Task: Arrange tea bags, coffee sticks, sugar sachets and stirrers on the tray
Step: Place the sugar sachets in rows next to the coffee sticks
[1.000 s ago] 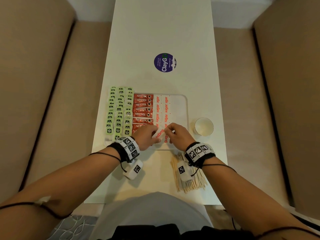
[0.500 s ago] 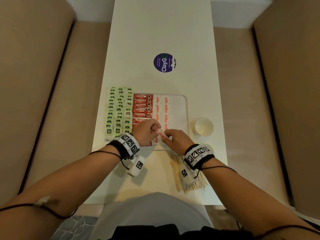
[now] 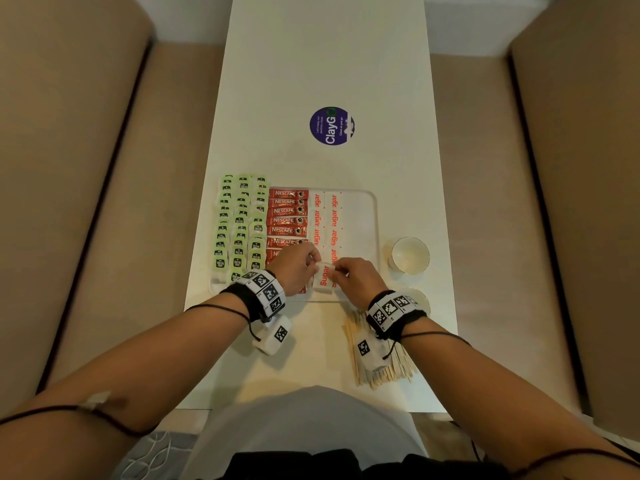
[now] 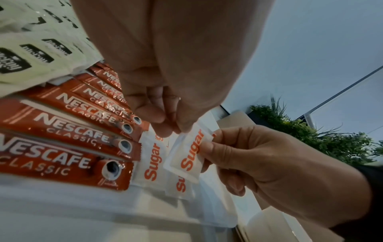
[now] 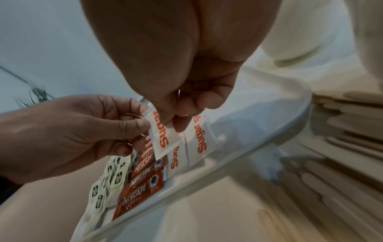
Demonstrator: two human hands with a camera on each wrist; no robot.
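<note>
A white tray [image 3: 374, 216] holds rows of green tea bags [image 3: 239, 223], red coffee sticks [image 3: 285, 220] and white sugar sachets [image 3: 326, 216]. Over the tray's near edge both hands pinch one sugar sachet [image 4: 190, 155] and hold it slightly above the sachets lying there. My left hand [image 3: 316, 264] grips its far end [image 5: 163, 135]. My right hand [image 3: 338, 270] pinches its right edge between thumb and fingers [image 4: 209, 145]. Wooden stirrers [image 3: 381, 355] lie in a pile on the table under my right wrist, outside the tray.
A small white cup [image 3: 410, 255] stands right of the tray, and a second round dish [image 3: 417, 299] peeks out behind my right wrist. A purple round sticker [image 3: 331, 125] lies farther up the white table [image 3: 325, 64]. Beige benches [image 3: 86, 202] flank both sides.
The two hands have drawn closer together over the tray's near edge. The sachet between them now stands lifted off the row.
</note>
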